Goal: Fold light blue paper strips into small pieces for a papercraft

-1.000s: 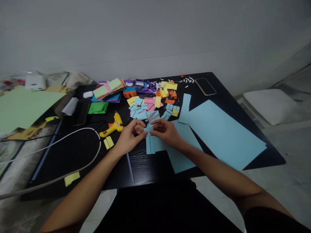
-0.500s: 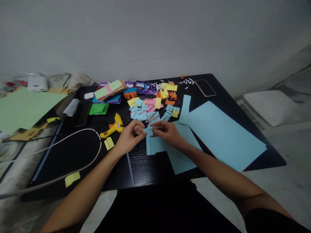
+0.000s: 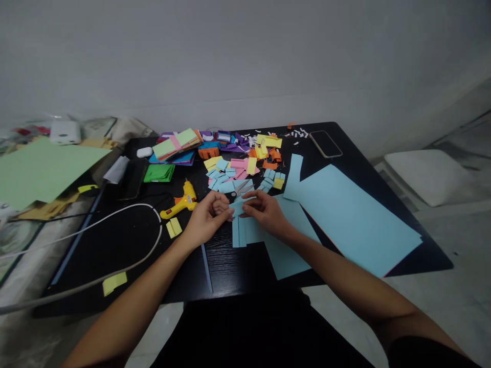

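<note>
One held piece: small light-blue paper [image 3: 237,208], between the two hands near the table's middle; its exact folds too small to read.
Left hand [image 3: 209,217]: thumb and fingertips pinching the left end of the small light-blue paper, other fingers curled.
Right hand [image 3: 267,213]: thumb and fingertips at the right end of the same piece, fingers bent; cannot tell whether they are pressed closed on it.
Under the hands: folded blue strip [image 3: 240,235], lying on the black table [image 3: 226,276], partly overlapped in view by the held piece.
Beyond the hands: scissors [image 3: 244,189], blades spread, among blue cut pieces [image 3: 218,179].
Right of the hands: lower blue sheet [image 3: 287,250], partly behind the right forearm; large blue sheets [image 3: 356,220]; narrow blue strip [image 3: 295,174], angled away.
Left of the hands: yellow glue gun [image 3: 180,203]; just nearer, yellow folded piece [image 3: 174,228]; white cable [image 3: 160,232] in a loop.
Far left part of table: green paper bundle [image 3: 159,173], multicoloured paper stack [image 3: 177,145], white case [image 3: 144,152], dark phone [image 3: 132,180].
Far right part: second phone [image 3: 326,144], lying flat near white scraps [image 3: 298,134].
Beside table, right: white seat [image 3: 429,176].
</note>
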A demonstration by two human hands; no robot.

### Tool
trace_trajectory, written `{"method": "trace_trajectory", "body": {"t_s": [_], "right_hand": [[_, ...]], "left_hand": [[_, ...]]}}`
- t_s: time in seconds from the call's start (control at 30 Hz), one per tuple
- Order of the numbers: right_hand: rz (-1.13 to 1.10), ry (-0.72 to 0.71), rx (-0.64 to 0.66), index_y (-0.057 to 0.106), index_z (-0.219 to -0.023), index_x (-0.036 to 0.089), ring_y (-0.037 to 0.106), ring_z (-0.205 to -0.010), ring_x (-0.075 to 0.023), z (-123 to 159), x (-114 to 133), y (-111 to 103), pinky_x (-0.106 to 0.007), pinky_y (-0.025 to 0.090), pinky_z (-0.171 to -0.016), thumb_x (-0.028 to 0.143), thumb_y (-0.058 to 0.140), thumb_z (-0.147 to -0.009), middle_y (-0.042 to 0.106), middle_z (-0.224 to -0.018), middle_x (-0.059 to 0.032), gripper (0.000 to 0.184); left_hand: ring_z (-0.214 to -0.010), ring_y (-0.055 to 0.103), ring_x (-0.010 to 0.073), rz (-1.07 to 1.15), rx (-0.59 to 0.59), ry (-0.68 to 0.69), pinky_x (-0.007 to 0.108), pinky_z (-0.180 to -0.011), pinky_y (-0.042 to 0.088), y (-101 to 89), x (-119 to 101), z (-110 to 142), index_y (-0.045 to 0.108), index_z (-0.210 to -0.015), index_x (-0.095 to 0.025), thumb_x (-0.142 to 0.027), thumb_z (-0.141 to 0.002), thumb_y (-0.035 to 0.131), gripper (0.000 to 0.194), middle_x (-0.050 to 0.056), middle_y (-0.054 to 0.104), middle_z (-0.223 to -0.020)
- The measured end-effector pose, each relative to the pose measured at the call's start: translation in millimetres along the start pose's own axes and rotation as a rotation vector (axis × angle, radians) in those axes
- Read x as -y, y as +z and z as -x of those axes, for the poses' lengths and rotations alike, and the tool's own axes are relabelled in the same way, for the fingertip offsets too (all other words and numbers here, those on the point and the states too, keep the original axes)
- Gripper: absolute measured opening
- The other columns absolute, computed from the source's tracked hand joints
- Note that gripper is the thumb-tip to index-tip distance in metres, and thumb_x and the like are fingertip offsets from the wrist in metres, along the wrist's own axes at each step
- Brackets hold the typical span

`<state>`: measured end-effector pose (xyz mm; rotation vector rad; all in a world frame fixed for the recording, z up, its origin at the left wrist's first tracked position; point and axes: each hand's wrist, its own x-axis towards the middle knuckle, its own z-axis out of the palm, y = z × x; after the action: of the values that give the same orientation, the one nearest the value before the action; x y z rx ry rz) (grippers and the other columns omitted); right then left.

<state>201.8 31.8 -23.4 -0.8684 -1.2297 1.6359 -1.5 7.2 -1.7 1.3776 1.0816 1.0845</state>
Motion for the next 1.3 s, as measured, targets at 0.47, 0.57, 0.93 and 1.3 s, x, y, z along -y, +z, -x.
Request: {"method": "trace_trajectory", "body": {"t_s": [0.47, 0.57, 0.93, 1.3], "right_hand": [[0.000, -0.010, -0.111, 0.076, -0.089, 0.021, 0.067, -0.083, -0.0160, -0.1, 2.0, 1.3, -0.033, 0.069, -0.073, 0.044, 0.087, -0.075, 0.070, -0.091, -0.0019, 0.029], [0.012, -0.008, -0.141, 0.075, -0.095, 0.022, 0.065, -0.084, -0.0168, -0.7, 4.1, -0.8, -0.033, 0.069, -0.066, 0.047, 0.084, -0.078, 0.067, -0.101, -0.0042, 0.032], [-0.067, 0.057, -0.177, 0.072, -0.081, 0.021, 0.069, -0.084, -0.0170, -2.6, 8.2, -1.6, -0.040, 0.064, -0.088, 0.036, 0.088, -0.071, 0.068, -0.085, 0.0000, 0.025], [-0.085, 0.067, -0.235, 0.071, -0.078, 0.020, 0.068, -0.076, -0.0168, -8.0, 5.0, -5.2, -0.037, 0.063, -0.078, 0.034, 0.095, -0.060, 0.070, -0.078, 0.0003, 0.033]], "left_hand": [[-0.080, 0.075, 0.0187, -0.233, 0.023, 0.095, 0.030, -0.073, 0.057, -7.0, -0.9, 0.9, 0.059, -0.113, -0.021, -0.027, -0.089, 0.070, 0.027, 0.005, 0.077, -0.091], [-0.080, 0.070, 0.0211, -0.618, -0.067, 0.211, 0.033, -0.075, 0.055, -31.8, -7.9, -3.0, 0.063, -0.099, -0.022, -0.016, -0.081, 0.064, 0.018, 0.005, 0.074, -0.091], [-0.114, 0.062, 0.0421, -1.554, -0.096, -0.403, 0.049, -0.099, 0.050, -88.7, -12.2, -5.6, 0.059, -0.123, -0.006, -0.027, -0.079, 0.062, 0.048, 0.024, 0.061, -0.119], [-0.096, 0.067, 0.0337, -1.342, -0.226, -0.164, 0.047, -0.082, 0.057, -97.4, -19.6, -4.4, 0.057, -0.112, -0.017, -0.034, -0.085, 0.062, 0.032, 0.017, 0.056, -0.118]]}}
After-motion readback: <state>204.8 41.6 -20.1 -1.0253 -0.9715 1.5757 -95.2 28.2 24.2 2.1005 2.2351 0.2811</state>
